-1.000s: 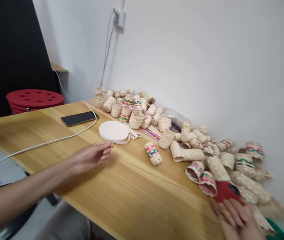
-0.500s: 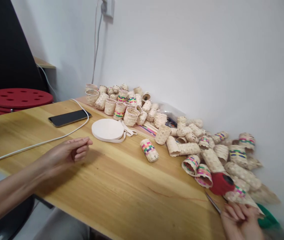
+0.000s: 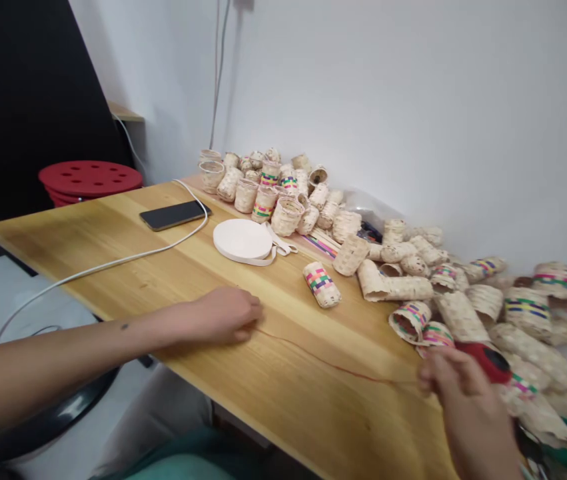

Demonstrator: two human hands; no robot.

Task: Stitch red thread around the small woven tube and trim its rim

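Note:
My left hand (image 3: 228,313) lies palm down on the wooden table (image 3: 128,233), its fingers curled under. My right hand (image 3: 468,407) is at the table's near right, fingers closed, just in front of a red thread spool (image 3: 486,360); whether it pinches anything is hidden. A thin reddish line (image 3: 338,363) runs across the wood between the two hands; thread or grain, I cannot tell. One small woven basket with coloured bands (image 3: 321,285) lies on its side, apart from the rest.
Many small woven baskets are heaped along the wall (image 3: 283,193) and at the right (image 3: 463,313). A white roll of tape (image 3: 243,240), a black phone (image 3: 174,215) and its white cable (image 3: 113,263) lie on the table. Red stools (image 3: 90,179) are stacked beyond its far end.
My left hand has dropped from hovering with fingers out to resting curled on the table. My right hand has come up from the bottom edge towards the red spool. The view has shifted.

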